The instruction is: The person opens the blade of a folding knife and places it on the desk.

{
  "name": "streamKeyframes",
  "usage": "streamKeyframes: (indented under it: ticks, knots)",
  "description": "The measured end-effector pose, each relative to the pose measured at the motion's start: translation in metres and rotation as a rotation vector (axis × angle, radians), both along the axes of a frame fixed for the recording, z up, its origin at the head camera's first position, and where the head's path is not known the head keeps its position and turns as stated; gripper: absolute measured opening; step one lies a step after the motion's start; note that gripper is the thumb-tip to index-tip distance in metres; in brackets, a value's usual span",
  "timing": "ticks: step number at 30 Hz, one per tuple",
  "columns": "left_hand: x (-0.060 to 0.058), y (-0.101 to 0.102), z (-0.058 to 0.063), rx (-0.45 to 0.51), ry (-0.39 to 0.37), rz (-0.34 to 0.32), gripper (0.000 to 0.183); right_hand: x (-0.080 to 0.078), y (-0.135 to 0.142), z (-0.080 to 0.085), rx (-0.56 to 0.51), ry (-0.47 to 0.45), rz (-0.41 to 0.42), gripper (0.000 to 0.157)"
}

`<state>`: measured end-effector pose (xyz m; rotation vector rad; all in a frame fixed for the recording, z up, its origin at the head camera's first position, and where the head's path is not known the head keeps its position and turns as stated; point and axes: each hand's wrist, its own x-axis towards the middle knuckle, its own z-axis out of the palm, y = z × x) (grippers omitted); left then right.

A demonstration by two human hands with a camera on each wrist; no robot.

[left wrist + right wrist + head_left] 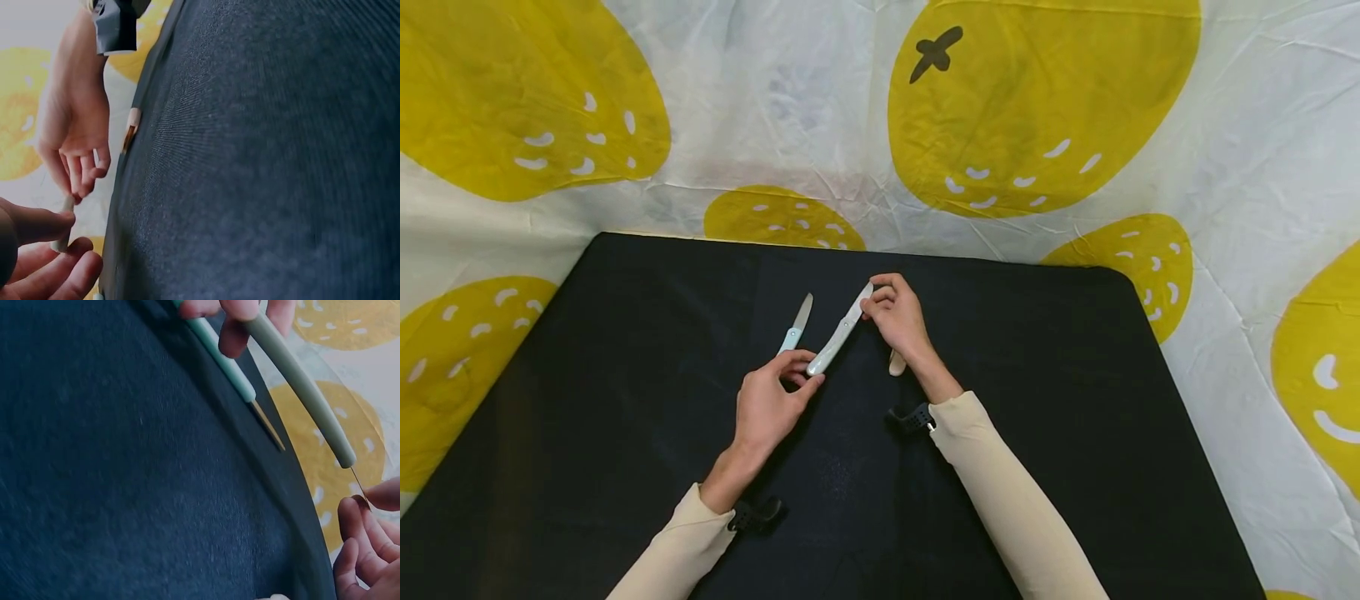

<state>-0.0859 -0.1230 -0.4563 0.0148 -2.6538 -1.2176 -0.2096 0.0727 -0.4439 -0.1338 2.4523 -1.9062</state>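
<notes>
A knife with a pale grey-green handle (pixel 835 343) is held up slantwise between both hands. My left hand (pixel 767 404) pinches the butt end of its handle between thumb and fingers. At the other end, my right hand (pixel 901 321) pinches the thin blade near its tip, as the right wrist view shows with the blade edge-on (pixel 358 480). Just beyond the left hand lies a second knife (pixel 803 313), its light turquoise handle (pixel 222 362) partly covered by fingers. Below the right hand a beige handle end (pixel 897 363) shows; the rest is hidden there.
A black cloth-covered table (pixel 1037 350) spreads under both arms. Behind and around it hangs a white sheet (pixel 797 92) with large yellow fruit prints. Each wrist wears a black strap (pixel 912 418). In the left wrist view, the beige-handled item (pixel 134 117) has a brownish blade-like part.
</notes>
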Motion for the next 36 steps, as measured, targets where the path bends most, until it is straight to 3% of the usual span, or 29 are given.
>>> streamKeyframes:
  ticks: [12,28,36]
  knots:
    - [-0.001,0.005,0.002,-0.130,-0.039,-0.025,0.026,-0.008,0.002,0.000,0.206,-0.006,0.054,0.039]
    - [0.000,0.009,-0.001,-0.185,-0.091,-0.038,0.029,-0.012,-0.001,-0.008,0.527,0.020,0.115,0.039]
    - [0.000,0.011,0.000,-0.235,-0.107,-0.056,0.030,-0.010,-0.002,-0.008,0.619,0.032,0.135,0.037]
